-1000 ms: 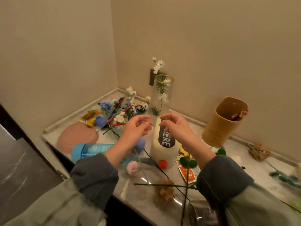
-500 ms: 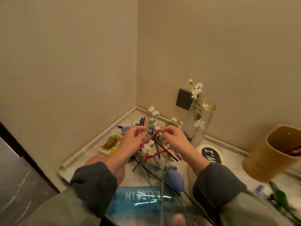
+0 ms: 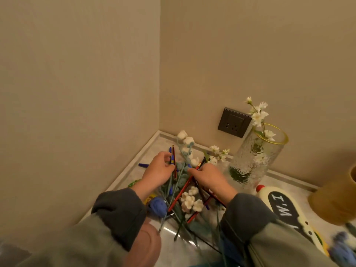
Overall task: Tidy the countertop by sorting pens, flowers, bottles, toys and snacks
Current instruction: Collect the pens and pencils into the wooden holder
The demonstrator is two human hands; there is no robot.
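Observation:
A tangle of red pencils (image 3: 180, 191), blue pens and knitted flowers (image 3: 189, 200) lies in the counter's corner. My left hand (image 3: 159, 173) pinches a blue pen and a red pencil (image 3: 172, 157) that stand upright above the pile. My right hand (image 3: 209, 178) grips the top end of a long red pencil that slants down into the heap. A blue knitted flower (image 3: 157, 206) lies below my left wrist. A glass vase (image 3: 254, 158) with white blossoms stands at the right.
A cream bottle (image 3: 283, 207) with a black label lies on its side at the right, next to a tan cup (image 3: 339, 201). A wall socket (image 3: 234, 122) sits behind the vase. Walls close the corner on two sides. A pink disc (image 3: 145, 245) lies at the near edge.
Both hands reached into the corner pile and took hold of pencils. The left one now holds a pen and pencil upright. The view swung left and closer.

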